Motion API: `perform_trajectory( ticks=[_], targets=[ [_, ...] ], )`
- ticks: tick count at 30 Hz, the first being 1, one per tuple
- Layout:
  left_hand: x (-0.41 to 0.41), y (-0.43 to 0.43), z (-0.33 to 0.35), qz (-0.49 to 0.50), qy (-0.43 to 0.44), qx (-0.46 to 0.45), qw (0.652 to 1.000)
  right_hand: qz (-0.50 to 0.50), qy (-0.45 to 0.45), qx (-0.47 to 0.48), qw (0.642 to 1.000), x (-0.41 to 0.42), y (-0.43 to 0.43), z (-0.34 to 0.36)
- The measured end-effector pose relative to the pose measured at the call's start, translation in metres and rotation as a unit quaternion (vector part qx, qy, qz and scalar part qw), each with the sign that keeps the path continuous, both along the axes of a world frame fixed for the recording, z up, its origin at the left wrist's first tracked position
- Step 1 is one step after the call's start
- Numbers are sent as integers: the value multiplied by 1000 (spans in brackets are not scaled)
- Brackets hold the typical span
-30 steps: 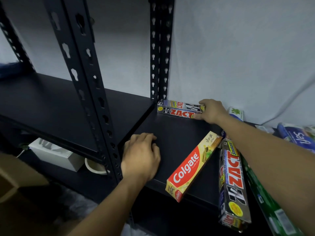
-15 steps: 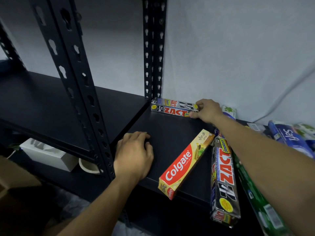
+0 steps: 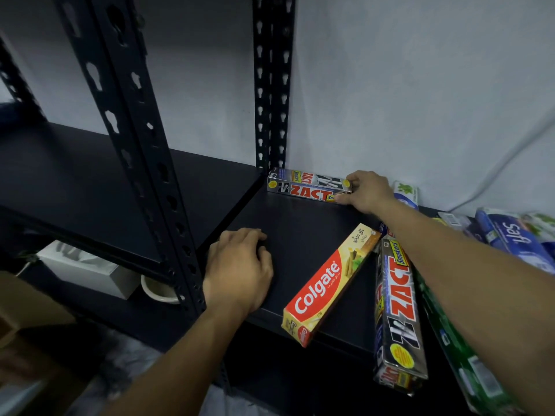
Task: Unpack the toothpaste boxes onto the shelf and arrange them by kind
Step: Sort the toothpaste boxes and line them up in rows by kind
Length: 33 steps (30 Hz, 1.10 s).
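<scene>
A silver ZACT box lies along the back of the black shelf, beside the rear upright. My right hand grips its right end. My left hand rests palm down on the shelf's front left part, fingers curled, holding nothing. A red and yellow Colgate box lies diagonally near the front edge, overhanging it. A second ZACT box lies lengthwise to its right, also sticking out past the edge. A green box sits under my right forearm.
Blue and white Safi boxes are piled at the right. Perforated black uprights stand left of the shelf. Below left are a white box, a white bowl and a cardboard box.
The hands and boxes have kept their places relative to each other. My right hand stays on the ZACT box's end. Only the camera view shifted slightly.
</scene>
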State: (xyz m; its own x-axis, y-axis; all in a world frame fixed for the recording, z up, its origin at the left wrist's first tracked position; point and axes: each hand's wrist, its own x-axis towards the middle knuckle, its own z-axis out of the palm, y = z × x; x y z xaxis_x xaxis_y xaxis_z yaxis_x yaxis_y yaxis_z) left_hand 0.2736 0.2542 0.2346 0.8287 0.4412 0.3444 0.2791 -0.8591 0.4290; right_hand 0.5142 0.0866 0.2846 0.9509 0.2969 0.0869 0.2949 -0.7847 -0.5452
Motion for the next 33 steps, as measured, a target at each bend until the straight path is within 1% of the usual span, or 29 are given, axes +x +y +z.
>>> perform_trajectory(
  ticks=[24,28,33],
  targets=[
    [0,2,-4,-4,-9,7,1000,11,3,-9,1000,-10,-4,6],
    [1,2,-4,-5,-5,15,1000,20,-13,14,1000,-32,-17,18],
    [0,1,-2,-9,5,19,1000,46,-27,41,998,-82,-53,40]
  ],
)
